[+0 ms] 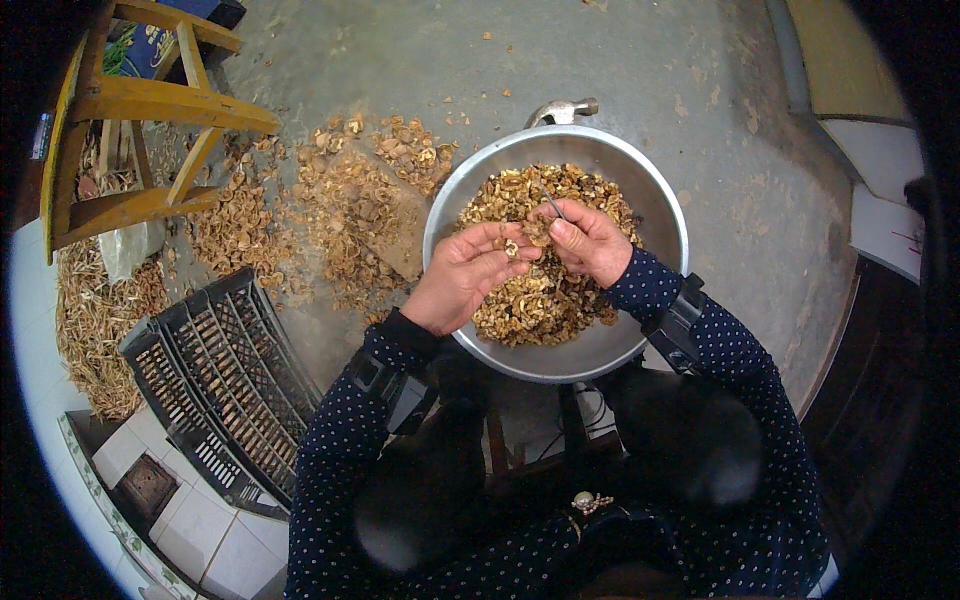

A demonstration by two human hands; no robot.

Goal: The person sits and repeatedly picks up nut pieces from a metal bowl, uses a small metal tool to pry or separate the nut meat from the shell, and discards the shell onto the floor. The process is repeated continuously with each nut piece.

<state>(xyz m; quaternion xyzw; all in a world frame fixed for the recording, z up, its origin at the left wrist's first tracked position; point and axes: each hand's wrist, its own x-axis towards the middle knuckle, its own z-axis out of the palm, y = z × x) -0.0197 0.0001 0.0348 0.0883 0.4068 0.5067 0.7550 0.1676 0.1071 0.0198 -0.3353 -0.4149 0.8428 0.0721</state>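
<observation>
A wide metal basin [652, 176] stands before me, holding a heap of shelled walnut pieces [525, 315]. Above the heap, my left hand [469, 270] pinches a small piece of walnut [511, 248] at its fingertips. My right hand [589, 240] grips a thin metal pick [553, 202], its tip pointing up and to the left. Between the two hands is a brown piece of walnut or shell [535, 229], close to the right fingers. Which hand carries its weight I cannot tell.
Behind the basin's far rim shows a claw hammer head [566, 112]. Walnut shells [240, 232] litter the floor on the left, around a flat slab [397, 225]. A black plastic crate [225, 375] and a tipped wooden stool [172, 105] are farther left.
</observation>
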